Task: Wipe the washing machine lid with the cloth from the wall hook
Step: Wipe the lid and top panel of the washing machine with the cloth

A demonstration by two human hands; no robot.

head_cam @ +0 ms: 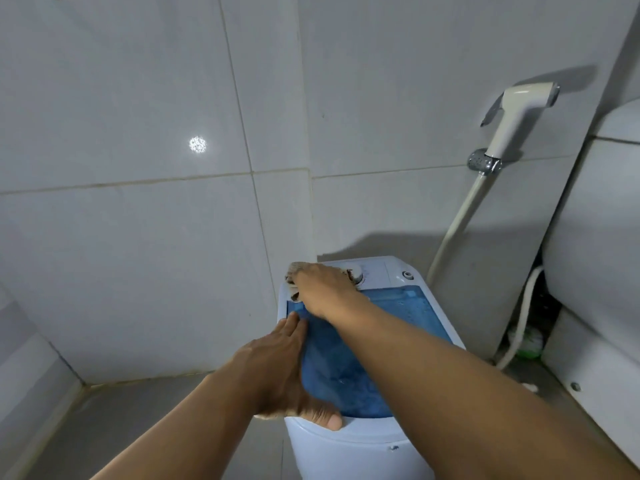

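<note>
A small white washing machine [360, 445] stands in a tiled corner, its translucent blue lid [349, 372] facing up. My right hand [323, 289] presses a beige cloth [293, 271] onto the lid's far left corner, near the white control panel; most of the cloth is hidden under the hand. My left hand [280, 368] lies flat along the lid's left edge, fingers together, thumb hooked over the front rim.
Grey tiled walls meet just behind the machine. A white hand sprayer [516, 116] hangs on its wall holder at right, its hose [457, 220] running down. A white toilet tank and seat [595, 237] stand close on the right. Grey floor lies to the left.
</note>
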